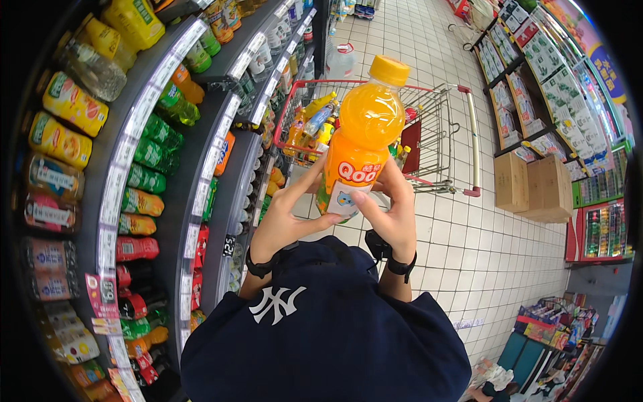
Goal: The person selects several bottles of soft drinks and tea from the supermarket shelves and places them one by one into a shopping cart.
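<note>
An orange plastic Qoo drink bottle (351,145) with a yellow cap is held up before my chest, tilted slightly to the right. My left hand (289,203) grips its lower left side, the thumb along the base. My right hand (394,206) clasps the lower right side, its thumb on a pale sticker with a blue cartoon animal. Behind the bottle stands a wire shopping cart (437,140) with red trim. Several drink bottles (319,120) lie in the cart, partly hidden by the held bottle and my hands.
Shelves (171,201) of bottled drinks with price strips run along my left. A large clear water jug (340,60) stands beyond the cart. To the right, cardboard boxes (540,186) sit against stacked cartons (562,100). Pale tiles (452,241) cover the floor.
</note>
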`<act>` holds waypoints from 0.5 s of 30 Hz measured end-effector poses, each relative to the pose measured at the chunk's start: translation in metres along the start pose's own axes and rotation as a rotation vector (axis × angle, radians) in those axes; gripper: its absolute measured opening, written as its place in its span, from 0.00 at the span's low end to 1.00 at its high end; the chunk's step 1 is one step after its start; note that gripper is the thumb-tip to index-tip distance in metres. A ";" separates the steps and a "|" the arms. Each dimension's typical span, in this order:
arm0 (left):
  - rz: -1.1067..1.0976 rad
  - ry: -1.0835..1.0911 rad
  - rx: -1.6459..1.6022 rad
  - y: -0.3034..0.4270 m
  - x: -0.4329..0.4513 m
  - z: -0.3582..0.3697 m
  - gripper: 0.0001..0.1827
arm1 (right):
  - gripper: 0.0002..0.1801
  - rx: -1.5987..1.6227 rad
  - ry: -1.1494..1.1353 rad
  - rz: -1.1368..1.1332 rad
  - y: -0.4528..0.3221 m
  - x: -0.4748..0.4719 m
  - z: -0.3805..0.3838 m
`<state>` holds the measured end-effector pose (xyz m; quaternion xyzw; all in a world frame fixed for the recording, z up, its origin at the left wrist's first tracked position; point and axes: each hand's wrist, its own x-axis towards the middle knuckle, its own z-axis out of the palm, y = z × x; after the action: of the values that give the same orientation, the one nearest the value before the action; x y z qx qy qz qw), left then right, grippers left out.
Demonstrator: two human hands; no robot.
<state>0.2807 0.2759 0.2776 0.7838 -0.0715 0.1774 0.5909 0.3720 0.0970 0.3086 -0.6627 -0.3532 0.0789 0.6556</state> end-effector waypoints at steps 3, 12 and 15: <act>0.024 -0.039 -0.013 -0.016 0.019 -0.009 0.51 | 0.42 -0.019 0.033 0.004 0.009 0.016 0.002; -0.018 -0.171 0.013 -0.042 0.059 -0.035 0.51 | 0.34 0.074 0.209 0.075 0.033 0.054 0.010; -0.059 -0.258 0.084 -0.050 0.067 -0.038 0.50 | 0.29 0.094 0.229 0.148 0.042 0.060 0.005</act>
<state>0.3514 0.3336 0.2665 0.8258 -0.1164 0.0603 0.5485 0.4285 0.1402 0.2904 -0.6602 -0.2223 0.0676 0.7143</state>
